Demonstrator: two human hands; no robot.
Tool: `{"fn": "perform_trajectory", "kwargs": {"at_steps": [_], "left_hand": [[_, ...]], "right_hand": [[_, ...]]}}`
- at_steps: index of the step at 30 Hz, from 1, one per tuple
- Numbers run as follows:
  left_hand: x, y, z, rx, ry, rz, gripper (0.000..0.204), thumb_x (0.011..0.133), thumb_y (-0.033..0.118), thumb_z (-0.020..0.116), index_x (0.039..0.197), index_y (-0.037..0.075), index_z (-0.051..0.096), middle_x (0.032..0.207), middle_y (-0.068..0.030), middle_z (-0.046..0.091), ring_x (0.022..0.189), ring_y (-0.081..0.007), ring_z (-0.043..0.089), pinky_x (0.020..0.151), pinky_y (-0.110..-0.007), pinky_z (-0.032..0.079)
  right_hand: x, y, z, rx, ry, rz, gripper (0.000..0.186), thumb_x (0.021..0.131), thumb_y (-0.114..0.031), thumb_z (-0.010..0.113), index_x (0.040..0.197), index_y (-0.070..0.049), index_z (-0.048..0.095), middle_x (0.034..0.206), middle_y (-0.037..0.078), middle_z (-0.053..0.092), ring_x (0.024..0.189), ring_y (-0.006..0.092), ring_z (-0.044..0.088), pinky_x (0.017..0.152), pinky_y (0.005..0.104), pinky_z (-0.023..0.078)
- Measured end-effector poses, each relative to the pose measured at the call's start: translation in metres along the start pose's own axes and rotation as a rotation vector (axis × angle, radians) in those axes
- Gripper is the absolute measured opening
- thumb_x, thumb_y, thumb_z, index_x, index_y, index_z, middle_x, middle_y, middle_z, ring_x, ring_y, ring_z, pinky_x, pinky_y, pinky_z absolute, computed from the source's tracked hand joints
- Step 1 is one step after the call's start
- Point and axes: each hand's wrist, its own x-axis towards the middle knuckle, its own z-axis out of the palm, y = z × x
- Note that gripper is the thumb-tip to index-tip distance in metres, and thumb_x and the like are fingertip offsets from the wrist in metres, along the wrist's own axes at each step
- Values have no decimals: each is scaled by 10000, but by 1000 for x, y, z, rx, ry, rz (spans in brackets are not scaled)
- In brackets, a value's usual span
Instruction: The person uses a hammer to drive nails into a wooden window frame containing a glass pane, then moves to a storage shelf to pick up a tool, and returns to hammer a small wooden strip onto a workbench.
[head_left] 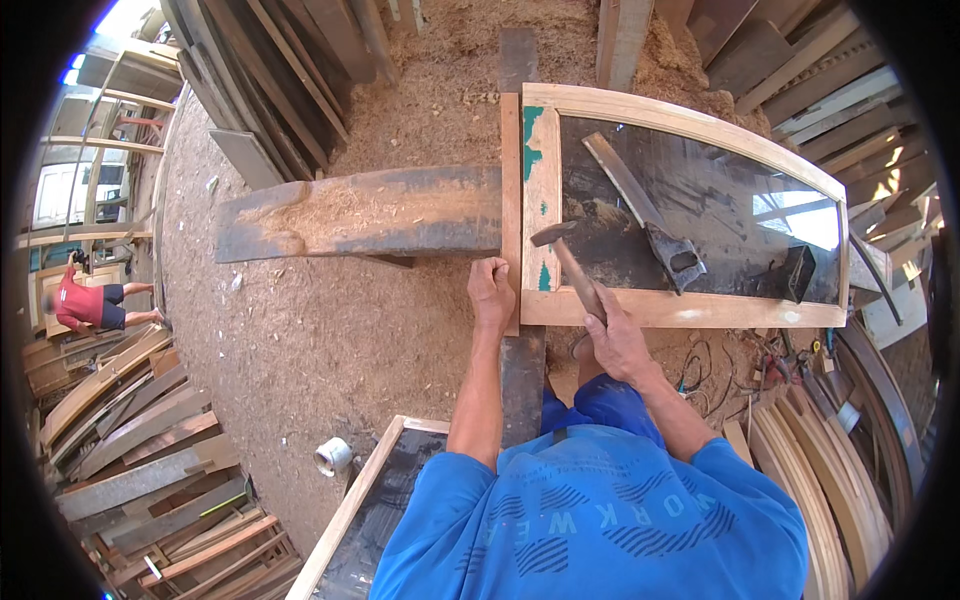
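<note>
My right hand (617, 343) is wrapped round the wooden handle of a hammer (578, 275). The hammer's head hovers over or rests on the left end of a wooden-framed glass panel (690, 312); which one, I cannot tell. Against that end lies a narrow reddish wood strip (511, 180). At the strip's left edge my left hand (490, 292) is closed, fingertips pinched together; whatever they hold is too small to make out. On the dark glass lie a handsaw (650, 222) and a small black block (797, 274). Green patches mark the frame near the hammer.
A sawdust-strewn plank (400, 212) extends left from the strip. Another framed panel (345, 510) leans near my left side, beside a white can (333, 457). Stacked boards (170, 470) line the left, more timber (830, 90) the right. A person in red (88, 302) is far left.
</note>
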Motion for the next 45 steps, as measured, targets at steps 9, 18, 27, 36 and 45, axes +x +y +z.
{"fn": "perform_trajectory", "kwargs": {"at_steps": [9,18,27,36,45], "left_hand": [[-1,4,2,39,-10,84,148,852,-8,653,965,36,568,916,-168,590,884,-382,570,774,-471,479],[0,5,2,58,-21,78,162,840,-29,644,956,28,547,922,-169,586,897,-385,562,779,-471,480],[-3,1,2,33,-15,113,155,829,-49,644,939,19,560,937,-177,578,904,-387,557,789,-473,469],[-2,-4,0,34,-51,115,193,824,-16,669,994,6,582,955,-186,583,921,-392,557,811,-473,466],[-66,7,-28,-5,-223,-241,623,887,96,639,1461,3,415,1285,-258,570,1163,-391,583,976,-429,492]], "right_hand": [[15,-17,2,-272,-227,28,622,1002,-219,520,1571,-196,271,1194,271,624,1045,473,615,904,510,493],[24,2,12,-377,-237,-62,633,979,-202,541,1564,-203,299,1034,229,637,891,443,635,804,518,510],[25,-7,9,-383,-229,-71,638,951,-171,565,1546,-159,334,1045,243,650,896,443,645,782,506,523],[31,2,10,-370,-262,-55,646,963,-165,560,1556,-161,306,1081,254,655,916,455,650,795,511,524],[14,-7,8,-197,-176,-31,648,981,-198,551,1569,-168,282,1154,261,651,1015,474,631,870,508,506]]}}
